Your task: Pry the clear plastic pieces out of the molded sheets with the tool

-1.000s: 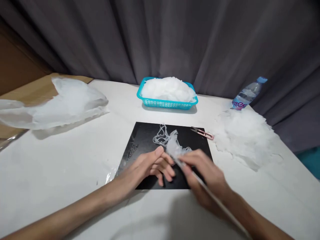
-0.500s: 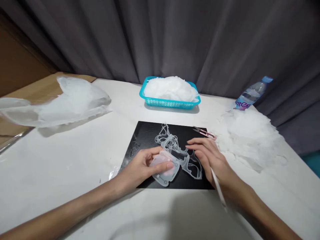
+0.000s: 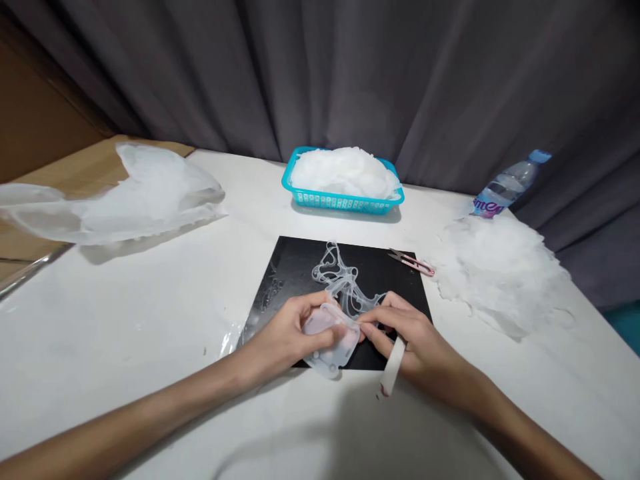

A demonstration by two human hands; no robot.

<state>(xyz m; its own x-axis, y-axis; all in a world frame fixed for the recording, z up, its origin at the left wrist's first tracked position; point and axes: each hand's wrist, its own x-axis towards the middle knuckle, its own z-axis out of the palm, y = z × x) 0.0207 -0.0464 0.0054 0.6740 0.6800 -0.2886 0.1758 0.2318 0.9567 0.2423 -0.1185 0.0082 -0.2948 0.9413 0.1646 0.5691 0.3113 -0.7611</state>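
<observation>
My left hand (image 3: 310,330) grips a translucent, rounded plastic piece (image 3: 330,357), thumb pressed on its top face. At that piece's right edge, the thumb and fingers of my right hand (image 3: 400,327) are pinched together. A thin white-handled tool (image 3: 393,367) is tucked in my right palm, pointing down toward me; its working end is hidden. Tangled, translucent web-like trimmings (image 3: 345,277) lie just beyond both hands and seem to reach under my right fingers. Beneath everything is a black mat (image 3: 295,263).
Pink-handled thread snips (image 3: 417,263) lie at the mat's back right corner. A blue basket (image 3: 345,202) of white fluffy sheets stands behind. To the right are a white heap (image 3: 500,267) and a water bottle (image 3: 507,187); a frosted plastic bag (image 3: 140,200) lies left.
My right hand has moved left and its fingers have closed at the edge of the plastic piece. The white-handled tool has swung with it. The left hand keeps its hold.
</observation>
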